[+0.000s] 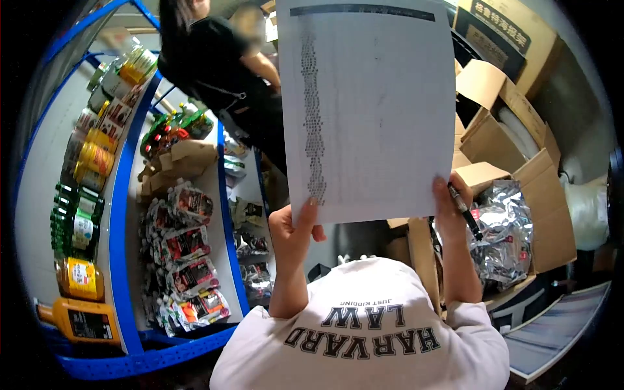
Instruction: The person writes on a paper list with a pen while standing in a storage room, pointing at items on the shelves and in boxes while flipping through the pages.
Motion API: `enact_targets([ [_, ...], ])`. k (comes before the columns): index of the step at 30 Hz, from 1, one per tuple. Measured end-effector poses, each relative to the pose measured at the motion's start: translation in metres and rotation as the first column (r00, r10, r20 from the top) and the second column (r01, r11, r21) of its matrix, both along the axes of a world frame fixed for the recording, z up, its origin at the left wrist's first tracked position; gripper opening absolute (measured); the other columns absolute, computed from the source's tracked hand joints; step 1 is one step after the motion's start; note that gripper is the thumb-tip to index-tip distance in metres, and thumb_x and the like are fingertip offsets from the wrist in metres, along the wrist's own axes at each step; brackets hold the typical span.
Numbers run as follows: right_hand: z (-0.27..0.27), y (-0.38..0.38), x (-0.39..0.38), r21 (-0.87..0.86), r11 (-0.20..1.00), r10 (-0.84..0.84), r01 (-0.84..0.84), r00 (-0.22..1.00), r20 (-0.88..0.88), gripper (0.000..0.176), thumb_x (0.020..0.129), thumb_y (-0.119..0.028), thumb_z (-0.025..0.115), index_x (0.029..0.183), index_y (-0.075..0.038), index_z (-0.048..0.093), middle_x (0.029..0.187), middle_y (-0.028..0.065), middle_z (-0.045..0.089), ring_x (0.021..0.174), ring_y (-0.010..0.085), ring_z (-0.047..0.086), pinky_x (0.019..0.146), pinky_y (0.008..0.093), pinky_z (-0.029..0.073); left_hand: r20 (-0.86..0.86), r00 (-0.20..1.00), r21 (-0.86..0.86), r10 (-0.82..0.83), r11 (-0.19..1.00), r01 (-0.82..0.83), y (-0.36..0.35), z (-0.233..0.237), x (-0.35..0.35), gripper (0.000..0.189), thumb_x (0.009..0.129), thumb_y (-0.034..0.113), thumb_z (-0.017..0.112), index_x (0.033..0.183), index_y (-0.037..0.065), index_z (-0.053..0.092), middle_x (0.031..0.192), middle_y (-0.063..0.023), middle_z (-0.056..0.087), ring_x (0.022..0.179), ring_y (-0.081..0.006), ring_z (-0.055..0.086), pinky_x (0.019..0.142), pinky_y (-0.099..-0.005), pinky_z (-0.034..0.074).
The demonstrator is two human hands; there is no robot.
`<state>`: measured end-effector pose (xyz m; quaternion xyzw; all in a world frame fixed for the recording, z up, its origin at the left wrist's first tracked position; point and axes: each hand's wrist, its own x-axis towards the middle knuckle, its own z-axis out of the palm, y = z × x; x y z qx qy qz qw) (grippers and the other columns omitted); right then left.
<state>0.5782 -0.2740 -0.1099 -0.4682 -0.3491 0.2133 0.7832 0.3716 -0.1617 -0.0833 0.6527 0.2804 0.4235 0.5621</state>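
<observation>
A white printed sheet [370,117] with a dark header bar and a column of small text is held up in front of me. My left hand [296,224] pinches its lower left corner, thumb on the front. At the lower right corner my right hand [452,205] grips the sheet and also holds a black pen [465,211], whose end points down to the right. The text is too small to read.
Blue-framed shelves [127,260] on the left hold bottles, jars and printed pouches [192,240]. A person in dark clothes [208,58] stands beyond them. On the right are open cardboard boxes [552,221], one with silver packages [504,227], and a framed panel [559,331].
</observation>
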Motion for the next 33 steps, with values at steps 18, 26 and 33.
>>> enact_targets([
  [18, -0.060, -0.112, 0.068, -0.280, 0.828, -0.538, 0.486, 0.829, -0.151, 0.022, 0.075, -0.011, 0.058, 0.090, 0.002, 0.050, 0.090, 0.0072, 0.050, 0.083, 0.0119, 0.046, 0.072, 0.0237, 0.039, 0.015, 0.936, -0.367, -0.353, 0.868, 0.333, -0.052, -0.065, 0.118, 0.033, 0.083, 0.029, 0.046, 0.073, -0.002, 0.052, 0.050, -0.0048, 0.051, 0.044, -0.0078, 0.048, 0.041, -0.0180, 0.038],
  [26, -0.071, -0.139, 0.072, -0.329, 0.740, -0.670, 0.587, 0.690, -0.274, 0.026, 0.072, -0.013, 0.059, 0.092, 0.000, 0.048, 0.087, 0.0059, 0.049, 0.080, 0.0116, 0.046, 0.070, 0.0219, 0.038, 0.027, 0.887, -0.504, -0.460, 0.760, 0.410, -0.075, -0.077, 0.139, 0.031, 0.084, 0.027, 0.044, 0.074, -0.001, 0.051, 0.053, -0.0039, 0.051, 0.044, -0.0072, 0.048, 0.041, -0.0166, 0.038],
  [33, -0.083, -0.151, 0.075, -0.341, 0.777, -0.620, 0.528, 0.733, -0.278, 0.027, 0.071, -0.014, 0.061, 0.091, -0.001, 0.047, 0.089, 0.0078, 0.049, 0.080, 0.0123, 0.047, 0.069, 0.0245, 0.040, 0.027, 0.910, -0.503, -0.413, 0.781, 0.370, -0.080, -0.080, 0.137, 0.029, 0.084, 0.026, 0.045, 0.074, -0.001, 0.051, 0.051, -0.0044, 0.051, 0.043, -0.0077, 0.047, 0.042, -0.0173, 0.038],
])
